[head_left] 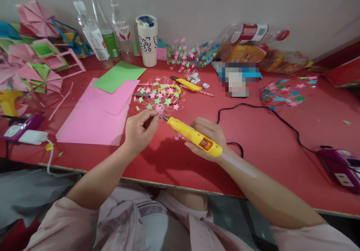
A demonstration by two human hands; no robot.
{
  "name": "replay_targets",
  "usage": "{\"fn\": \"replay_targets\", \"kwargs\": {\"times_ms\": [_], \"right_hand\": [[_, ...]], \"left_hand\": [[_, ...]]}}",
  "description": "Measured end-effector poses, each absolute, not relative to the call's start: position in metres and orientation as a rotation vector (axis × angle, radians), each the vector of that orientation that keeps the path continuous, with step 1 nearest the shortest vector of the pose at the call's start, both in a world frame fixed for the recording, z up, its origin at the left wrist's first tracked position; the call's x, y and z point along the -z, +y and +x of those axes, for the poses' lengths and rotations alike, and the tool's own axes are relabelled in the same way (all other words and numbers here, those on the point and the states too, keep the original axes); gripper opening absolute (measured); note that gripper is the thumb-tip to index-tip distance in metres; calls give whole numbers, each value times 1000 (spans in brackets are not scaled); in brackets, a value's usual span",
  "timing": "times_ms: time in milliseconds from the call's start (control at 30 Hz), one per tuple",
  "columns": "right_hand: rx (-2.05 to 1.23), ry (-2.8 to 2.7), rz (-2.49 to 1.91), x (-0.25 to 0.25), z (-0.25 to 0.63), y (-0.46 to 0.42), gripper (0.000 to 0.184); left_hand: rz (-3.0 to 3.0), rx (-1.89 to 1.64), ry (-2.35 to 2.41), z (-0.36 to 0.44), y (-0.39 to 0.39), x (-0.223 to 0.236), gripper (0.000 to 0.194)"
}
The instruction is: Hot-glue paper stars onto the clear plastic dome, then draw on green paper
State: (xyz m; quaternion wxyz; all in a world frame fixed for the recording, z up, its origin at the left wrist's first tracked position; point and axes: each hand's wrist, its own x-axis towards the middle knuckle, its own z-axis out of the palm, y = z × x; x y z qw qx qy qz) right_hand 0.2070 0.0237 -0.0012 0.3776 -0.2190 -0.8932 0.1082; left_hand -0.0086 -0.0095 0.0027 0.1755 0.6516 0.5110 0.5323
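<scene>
My right hand (209, 134) is wrapped around a yellow hot glue gun (187, 131), with a clear glue stick (239, 164) sticking out of its back end. The gun's metal nozzle points left, close to the fingertips of my left hand (142, 129). Thumb and forefinger of that hand are pinched on a small pink paper star (159, 110). Just beyond lies a clear plastic piece covered with pink and green stars (157, 95). A few loose pink stars (177, 137) lie under the glue gun, partly hidden by it.
Pink paper sheets (87, 119) and a green sheet (119, 76) lie left. A yellow box cutter (187, 84) rests beyond the stars. Bottles (94, 37) and a white tumbler (147, 42) stand along the wall. A black cord (281, 121) runs to a purple power strip (340, 164).
</scene>
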Motion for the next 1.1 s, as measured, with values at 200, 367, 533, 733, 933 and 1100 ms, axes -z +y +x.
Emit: {"fn": "replay_targets", "kwargs": {"times_ms": [200,367,533,733,933,1100], "right_hand": [[-281,-2287,-614,3,207,24,29],[-253,-2301,-624,2,207,24,29],[-250,-2300,-632,3,207,24,30],[-238,-2298,-619,4,207,24,31],[-222,-2305,-612,2,206,23,31],[-212,-2294,-608,2,206,24,31]], "left_hand": [[1821,-1478,1464,-8,-10,-3,14],[1796,-1494,1471,-7,-9,-3,13],[1802,-1501,1462,-7,-9,-3,13],[1802,-1488,1459,-7,-10,-3,14],[1805,-1501,1450,-7,-10,-4,13],[1835,-1524,1441,-7,-9,-2,14]]}}
